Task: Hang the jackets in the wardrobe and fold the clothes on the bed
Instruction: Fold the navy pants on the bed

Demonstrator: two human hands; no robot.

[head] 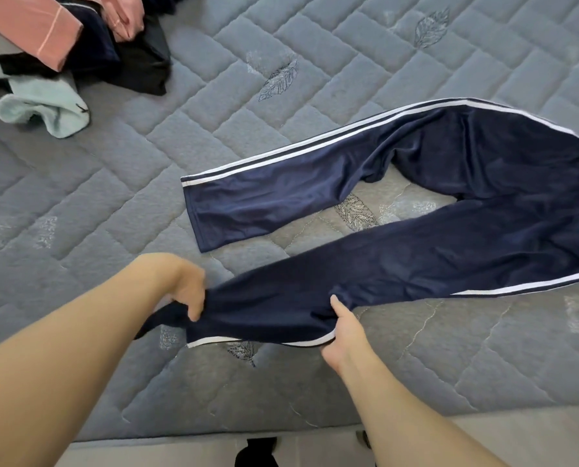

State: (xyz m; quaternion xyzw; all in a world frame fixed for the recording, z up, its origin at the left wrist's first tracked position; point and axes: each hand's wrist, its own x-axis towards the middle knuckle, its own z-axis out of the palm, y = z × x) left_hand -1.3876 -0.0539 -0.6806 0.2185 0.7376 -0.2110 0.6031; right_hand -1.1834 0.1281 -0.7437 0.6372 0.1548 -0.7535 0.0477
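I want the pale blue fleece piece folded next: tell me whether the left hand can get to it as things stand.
Probably not right away: the left hand is busy gripping the navy track pants, and the pale blue fleece piece lies far across the mattress. Nothing blocks the path once the grip lets go.

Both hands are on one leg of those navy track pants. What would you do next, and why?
Probably lift the near leg across onto the far leg. Both hands, left and right, grip its hem end, and the legs lie spread apart on the mattress, so stacking them starts the fold.

A dark shoe [256, 452] shows on the pale floor [517, 443] below the mattress edge.
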